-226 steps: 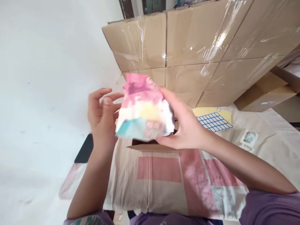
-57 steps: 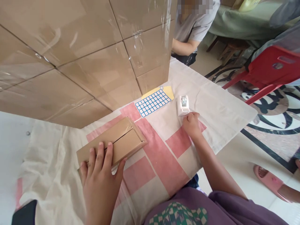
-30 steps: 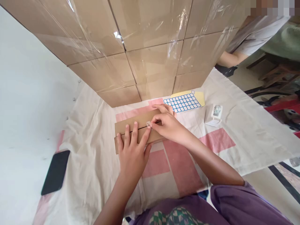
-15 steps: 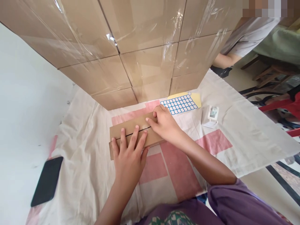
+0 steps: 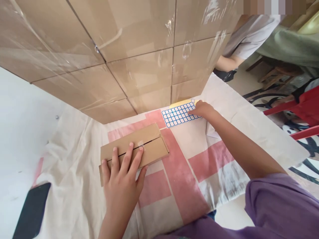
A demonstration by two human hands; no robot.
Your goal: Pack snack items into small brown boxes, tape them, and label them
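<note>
A flat brown cardboard box [image 5: 149, 151] with a dark seam along its top lies on the cloth. My left hand [image 5: 123, 179] rests flat on its left part, fingers spread across the seam. Near the seam's middle is a small clear patch, perhaps tape. Over the right end of a sheet of blue-outlined white labels [image 5: 175, 114] is my right hand [image 5: 205, 110], its thumb and forefinger apart and the other fingers curled out of sight. Yellow paper [image 5: 183, 102] shows behind the labels. A small white item [image 5: 211, 131] is partly hidden under my right wrist.
Large cardboard boxes [image 5: 139, 76], taped and stacked, form a wall behind the work. A black phone [image 5: 32, 210] lies at the left by the white wall [image 5: 17, 132]. Beyond the table's right side are a person's arm [image 5: 228, 62] and a red chair [image 5: 302, 109].
My right hand has left the box and moved right to the label sheet, now covering part of the white item. My left hand stays on the box. The view has shifted somewhat.
</note>
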